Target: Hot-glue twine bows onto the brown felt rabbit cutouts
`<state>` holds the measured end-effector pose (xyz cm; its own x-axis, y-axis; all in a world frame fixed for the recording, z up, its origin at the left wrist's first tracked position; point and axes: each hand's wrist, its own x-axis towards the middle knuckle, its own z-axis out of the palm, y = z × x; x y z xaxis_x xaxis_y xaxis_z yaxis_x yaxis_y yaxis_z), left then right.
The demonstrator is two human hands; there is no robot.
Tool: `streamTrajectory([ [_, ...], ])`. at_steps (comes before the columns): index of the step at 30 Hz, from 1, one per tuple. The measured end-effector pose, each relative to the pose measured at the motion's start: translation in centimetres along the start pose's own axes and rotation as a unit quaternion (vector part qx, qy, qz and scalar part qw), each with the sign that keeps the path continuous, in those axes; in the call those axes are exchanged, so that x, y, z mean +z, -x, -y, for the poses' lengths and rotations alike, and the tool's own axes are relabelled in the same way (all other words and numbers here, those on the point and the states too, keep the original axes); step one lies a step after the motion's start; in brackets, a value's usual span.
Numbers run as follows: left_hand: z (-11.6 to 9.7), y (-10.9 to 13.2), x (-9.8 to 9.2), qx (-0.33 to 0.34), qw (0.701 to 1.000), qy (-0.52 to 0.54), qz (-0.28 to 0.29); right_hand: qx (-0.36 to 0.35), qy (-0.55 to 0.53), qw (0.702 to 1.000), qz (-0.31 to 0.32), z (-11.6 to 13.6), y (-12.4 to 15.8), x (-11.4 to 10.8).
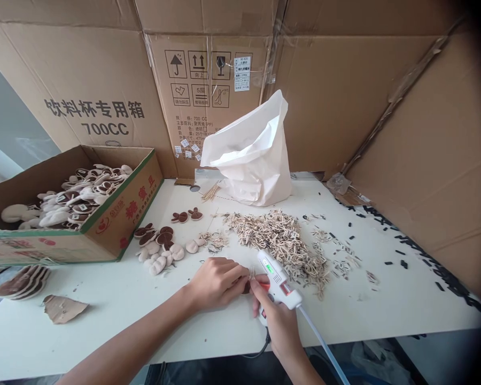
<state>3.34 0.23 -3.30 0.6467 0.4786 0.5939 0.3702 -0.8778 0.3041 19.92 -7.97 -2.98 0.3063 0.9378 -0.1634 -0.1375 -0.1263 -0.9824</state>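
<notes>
My right hand (276,313) grips a white hot glue gun (279,279) with a small green display; a long pale glue stick (323,342) trails from its rear. The gun's nozzle points left, toward my left hand (219,280). Those fingers are closed on a small dark brown plush piece (247,289), mostly hidden by both hands. Just behind lies a heap of short cream-coloured cord loops (270,235) with dark bits at their ends. Left of it are several brown and white plush pieces (158,248), and two brown eared pieces (187,215) lie farther back.
A cardboard box (122,214) full of plush pieces stands at left, near stacked brown pieces (24,282) and a cardboard scrap (64,308). Behind are a white bag (260,155), thin sticks (210,192) and tall cardboard walls (324,96). Black bits (404,264) lie scattered at right.
</notes>
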Motion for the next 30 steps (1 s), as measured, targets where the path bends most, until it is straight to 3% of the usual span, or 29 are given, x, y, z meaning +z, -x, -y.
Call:
streamTrajectory([
  [30,-0.47,-0.26,-0.38,0.005,0.999,0.011,-0.033,-0.002,-0.008,1.000,-0.008,-0.46,-0.14,0.04],
])
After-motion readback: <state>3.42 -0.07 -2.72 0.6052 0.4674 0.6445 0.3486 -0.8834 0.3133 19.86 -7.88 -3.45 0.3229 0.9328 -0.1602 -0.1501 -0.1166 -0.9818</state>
